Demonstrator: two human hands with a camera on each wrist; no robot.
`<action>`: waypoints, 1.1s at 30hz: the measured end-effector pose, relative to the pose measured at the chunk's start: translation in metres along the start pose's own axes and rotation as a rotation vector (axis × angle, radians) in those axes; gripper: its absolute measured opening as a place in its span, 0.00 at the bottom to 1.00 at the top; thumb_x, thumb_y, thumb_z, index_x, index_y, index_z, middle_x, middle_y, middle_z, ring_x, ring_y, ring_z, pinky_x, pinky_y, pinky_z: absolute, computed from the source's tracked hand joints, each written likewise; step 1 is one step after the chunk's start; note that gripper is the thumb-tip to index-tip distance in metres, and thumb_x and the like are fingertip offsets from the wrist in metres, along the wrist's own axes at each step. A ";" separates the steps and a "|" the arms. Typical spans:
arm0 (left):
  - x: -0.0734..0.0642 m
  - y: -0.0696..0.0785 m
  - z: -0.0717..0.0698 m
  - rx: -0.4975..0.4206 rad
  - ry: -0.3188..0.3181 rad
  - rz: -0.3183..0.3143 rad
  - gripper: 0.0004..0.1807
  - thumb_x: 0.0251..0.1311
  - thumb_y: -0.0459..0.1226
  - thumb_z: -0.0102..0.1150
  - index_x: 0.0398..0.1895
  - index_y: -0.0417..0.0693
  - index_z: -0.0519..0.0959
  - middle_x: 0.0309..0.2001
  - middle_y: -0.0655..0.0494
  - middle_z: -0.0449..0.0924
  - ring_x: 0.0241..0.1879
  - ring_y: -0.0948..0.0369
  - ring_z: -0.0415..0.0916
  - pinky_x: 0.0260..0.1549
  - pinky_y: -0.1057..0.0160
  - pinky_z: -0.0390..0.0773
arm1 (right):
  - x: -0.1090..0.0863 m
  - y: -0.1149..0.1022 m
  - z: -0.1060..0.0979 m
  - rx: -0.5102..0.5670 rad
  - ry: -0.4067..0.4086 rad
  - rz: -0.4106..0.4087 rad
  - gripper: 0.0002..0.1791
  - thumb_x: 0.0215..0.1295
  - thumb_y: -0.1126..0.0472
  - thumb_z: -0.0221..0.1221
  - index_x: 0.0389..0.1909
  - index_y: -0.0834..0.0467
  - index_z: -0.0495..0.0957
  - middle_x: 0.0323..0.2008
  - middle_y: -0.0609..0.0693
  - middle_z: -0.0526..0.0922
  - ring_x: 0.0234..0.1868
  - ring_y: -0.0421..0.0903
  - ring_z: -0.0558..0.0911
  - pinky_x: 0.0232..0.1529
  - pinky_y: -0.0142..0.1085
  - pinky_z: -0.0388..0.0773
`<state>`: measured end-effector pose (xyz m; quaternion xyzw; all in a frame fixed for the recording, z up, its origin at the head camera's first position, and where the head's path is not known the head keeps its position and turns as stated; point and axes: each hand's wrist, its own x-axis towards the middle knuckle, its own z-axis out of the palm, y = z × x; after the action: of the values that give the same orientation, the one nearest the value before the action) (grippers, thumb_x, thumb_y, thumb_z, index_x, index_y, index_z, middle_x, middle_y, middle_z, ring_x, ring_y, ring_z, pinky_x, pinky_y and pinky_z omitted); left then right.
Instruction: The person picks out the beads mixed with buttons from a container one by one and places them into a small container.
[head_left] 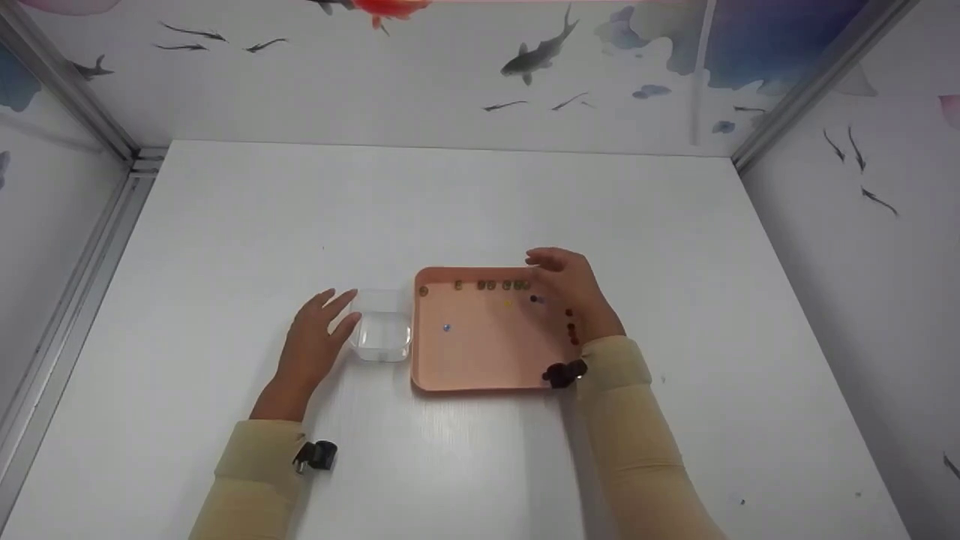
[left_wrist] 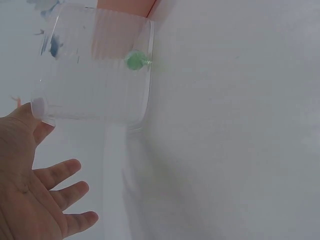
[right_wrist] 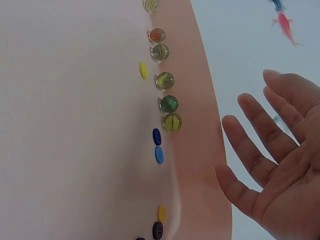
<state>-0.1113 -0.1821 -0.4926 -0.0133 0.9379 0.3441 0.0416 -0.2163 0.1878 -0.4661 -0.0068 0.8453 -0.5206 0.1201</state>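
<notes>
My left hand is at the left side of a clear plastic container, its thumb and forefinger touching the wall while the other fingers spread loosely. Through the plastic, a green marble shows in the left wrist view. Over the far right corner of a pink tray, my right hand hovers with relaxed fingers and holds nothing. Several glass marbles line the tray's far edge. Beside them lie a dark blue button, a light blue button and a yellow button.
Dark buttons lie along the tray's right side, partly behind the right wrist. One pale blue button sits alone on the tray's left half. The container stands against the tray's left edge on a white table, with fish-patterned panels around it.
</notes>
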 end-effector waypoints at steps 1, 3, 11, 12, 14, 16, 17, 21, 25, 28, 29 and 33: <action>0.000 0.000 0.000 0.000 0.000 0.001 0.27 0.72 0.47 0.49 0.71 0.50 0.65 0.71 0.38 0.57 0.71 0.40 0.52 0.67 0.39 0.54 | 0.000 0.000 0.000 -0.012 -0.002 0.001 0.23 0.65 0.56 0.63 0.59 0.58 0.76 0.56 0.54 0.79 0.59 0.51 0.75 0.62 0.45 0.70; 0.000 0.000 0.000 0.001 0.000 -0.001 0.27 0.72 0.47 0.49 0.71 0.50 0.65 0.71 0.38 0.57 0.71 0.40 0.52 0.67 0.39 0.54 | 0.000 0.000 -0.001 -0.039 -0.009 -0.005 0.23 0.65 0.56 0.63 0.59 0.59 0.76 0.57 0.55 0.79 0.59 0.52 0.75 0.62 0.46 0.71; 0.001 0.001 0.000 0.009 -0.001 -0.009 0.27 0.72 0.47 0.48 0.71 0.51 0.65 0.71 0.39 0.57 0.71 0.40 0.51 0.68 0.40 0.53 | 0.000 -0.001 0.001 -0.107 -0.018 0.086 0.22 0.64 0.54 0.63 0.59 0.54 0.77 0.57 0.51 0.78 0.59 0.49 0.76 0.62 0.45 0.71; 0.001 0.001 0.000 0.010 -0.001 -0.010 0.27 0.72 0.47 0.48 0.71 0.51 0.65 0.71 0.39 0.57 0.71 0.40 0.51 0.68 0.40 0.53 | 0.000 -0.001 0.001 -0.102 -0.020 0.098 0.22 0.64 0.55 0.63 0.59 0.54 0.77 0.57 0.51 0.78 0.59 0.49 0.76 0.62 0.45 0.71; 0.001 0.000 0.000 0.009 -0.001 -0.010 0.27 0.72 0.47 0.48 0.71 0.51 0.65 0.71 0.39 0.57 0.71 0.40 0.51 0.68 0.40 0.53 | 0.000 -0.001 0.001 -0.095 -0.026 0.117 0.22 0.64 0.56 0.63 0.59 0.54 0.77 0.57 0.51 0.78 0.59 0.49 0.75 0.63 0.44 0.70; 0.000 0.000 0.000 0.007 0.000 -0.008 0.27 0.72 0.47 0.48 0.71 0.51 0.65 0.72 0.39 0.57 0.71 0.40 0.51 0.68 0.40 0.53 | 0.001 0.000 0.002 -0.099 -0.033 0.119 0.21 0.64 0.57 0.64 0.58 0.54 0.78 0.57 0.51 0.78 0.60 0.49 0.75 0.63 0.45 0.69; 0.000 0.000 0.000 0.005 0.000 -0.007 0.27 0.72 0.47 0.48 0.71 0.51 0.65 0.72 0.39 0.57 0.72 0.40 0.51 0.68 0.40 0.53 | 0.002 0.001 0.002 -0.110 -0.039 0.114 0.21 0.64 0.58 0.63 0.58 0.54 0.78 0.57 0.52 0.78 0.60 0.49 0.74 0.64 0.45 0.69; -0.001 -0.001 -0.001 0.006 0.001 -0.006 0.27 0.72 0.47 0.48 0.71 0.51 0.65 0.72 0.39 0.56 0.72 0.40 0.50 0.68 0.39 0.52 | 0.004 0.003 0.002 -0.152 -0.061 0.112 0.18 0.63 0.60 0.63 0.55 0.54 0.80 0.56 0.52 0.79 0.58 0.49 0.75 0.63 0.45 0.69; -0.001 0.000 -0.001 0.010 -0.002 -0.016 0.27 0.72 0.48 0.47 0.71 0.52 0.64 0.72 0.39 0.56 0.72 0.40 0.49 0.68 0.39 0.52 | 0.006 0.005 0.003 -0.182 -0.075 0.118 0.17 0.62 0.62 0.63 0.52 0.53 0.82 0.52 0.52 0.81 0.54 0.49 0.77 0.60 0.46 0.72; 0.000 0.002 -0.001 0.011 -0.003 -0.024 0.27 0.72 0.48 0.48 0.71 0.52 0.64 0.72 0.40 0.56 0.72 0.41 0.49 0.68 0.40 0.52 | 0.007 0.005 0.002 -0.194 -0.080 0.135 0.16 0.61 0.61 0.63 0.52 0.53 0.82 0.52 0.51 0.81 0.53 0.49 0.77 0.60 0.46 0.71; 0.000 0.002 -0.001 0.012 -0.003 -0.025 0.27 0.72 0.48 0.48 0.71 0.52 0.64 0.72 0.40 0.56 0.72 0.41 0.49 0.68 0.40 0.52 | 0.007 0.005 0.002 -0.194 -0.081 0.149 0.16 0.61 0.61 0.63 0.51 0.53 0.82 0.52 0.51 0.81 0.53 0.49 0.76 0.60 0.46 0.71; -0.001 0.003 0.000 0.018 0.001 -0.026 0.27 0.72 0.47 0.48 0.71 0.52 0.65 0.72 0.39 0.56 0.72 0.41 0.50 0.68 0.40 0.52 | 0.007 0.005 0.003 -0.152 -0.083 0.217 0.17 0.61 0.62 0.64 0.52 0.52 0.82 0.52 0.50 0.80 0.54 0.49 0.76 0.61 0.46 0.70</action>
<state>-0.1110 -0.1803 -0.4907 -0.0251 0.9407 0.3352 0.0458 -0.2217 0.1867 -0.4725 0.0538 0.8723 -0.4385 0.2096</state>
